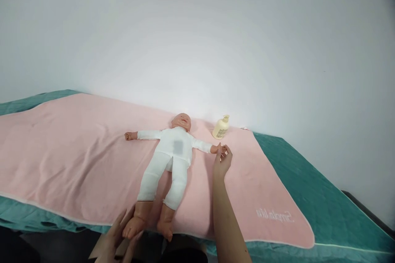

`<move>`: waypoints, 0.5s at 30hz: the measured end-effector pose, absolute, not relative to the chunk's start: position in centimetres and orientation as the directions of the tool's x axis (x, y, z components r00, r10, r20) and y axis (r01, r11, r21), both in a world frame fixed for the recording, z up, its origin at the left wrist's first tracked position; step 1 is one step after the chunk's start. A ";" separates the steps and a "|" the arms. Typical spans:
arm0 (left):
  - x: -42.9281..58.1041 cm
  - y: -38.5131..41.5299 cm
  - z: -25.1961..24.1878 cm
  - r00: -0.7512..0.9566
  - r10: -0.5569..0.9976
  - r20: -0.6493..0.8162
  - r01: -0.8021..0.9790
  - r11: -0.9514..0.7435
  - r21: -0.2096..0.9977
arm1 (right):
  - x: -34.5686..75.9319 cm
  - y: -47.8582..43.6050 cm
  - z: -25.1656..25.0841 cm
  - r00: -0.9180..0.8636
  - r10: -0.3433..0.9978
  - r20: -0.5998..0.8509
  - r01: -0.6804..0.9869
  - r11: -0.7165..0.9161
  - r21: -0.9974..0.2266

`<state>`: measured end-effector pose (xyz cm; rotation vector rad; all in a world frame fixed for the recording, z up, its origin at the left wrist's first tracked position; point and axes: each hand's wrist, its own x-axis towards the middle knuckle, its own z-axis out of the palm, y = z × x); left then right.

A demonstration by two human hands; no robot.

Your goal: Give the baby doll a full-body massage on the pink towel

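Observation:
A baby doll [175, 144] lies on its back on a pink blanket [101, 148], arms spread, its head toward the wall. It has a white cloth body with a grey square on the chest. My right hand [222, 162] is closed at the doll's hand [214, 149] on the right, thumb and fingers pinching it. Beside the doll's foot [134, 227] on the left, my left hand [112, 236] has its fingers stretched out and apart. Part of that hand is hidden behind the foot.
A pale yellow pump bottle [221, 128] stands on the blanket near the wall, right of the doll's head. Under the blanket is a green quilted cover [296, 164]. A white wall [197, 49] rises behind. The bed's front edge lies close to me.

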<state>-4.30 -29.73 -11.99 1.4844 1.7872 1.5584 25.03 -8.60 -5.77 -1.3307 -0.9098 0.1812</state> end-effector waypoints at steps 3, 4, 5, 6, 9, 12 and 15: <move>-4.4 -29.3 -11.6 -0.370 0.843 0.391 0.480 -0.187 0.857 | 23.7 -8.8 -5.8 0.595 0.549 0.586 0.417 0.413 -0.810; -4.4 -29.0 -11.5 -0.351 0.846 0.402 0.486 -0.202 0.850 | 23.3 -8.9 -5.8 0.557 0.528 0.642 0.459 0.449 -0.767; -4.3 -28.5 -11.5 -0.331 0.847 0.416 0.494 -0.220 0.841 | 22.7 -9.0 -5.9 0.509 0.499 0.701 0.511 0.481 -0.713; -4.3 -28.1 -11.5 -0.313 0.840 0.443 0.505 -0.248 0.827 | 22.2 -9.1 -5.9 0.453 0.464 0.761 0.567 0.509 -0.648; -3.9 -26.1 -10.8 -0.257 0.779 0.572 0.532 -0.379 0.757 | 20.6 -9.5 -5.9 0.262 0.362 0.895 0.688 0.580 -0.436; -3.3 -24.1 -8.9 -0.190 0.753 0.630 0.528 -0.462 0.712 | 19.2 -9.8 -5.8 0.052 0.312 0.949 0.725 0.641 -0.250; -2.6 -22.3 -6.6 -0.186 0.776 0.603 0.553 -0.424 0.717 | 18.4 -9.8 -5.5 -0.134 0.271 0.953 0.731 0.676 -0.090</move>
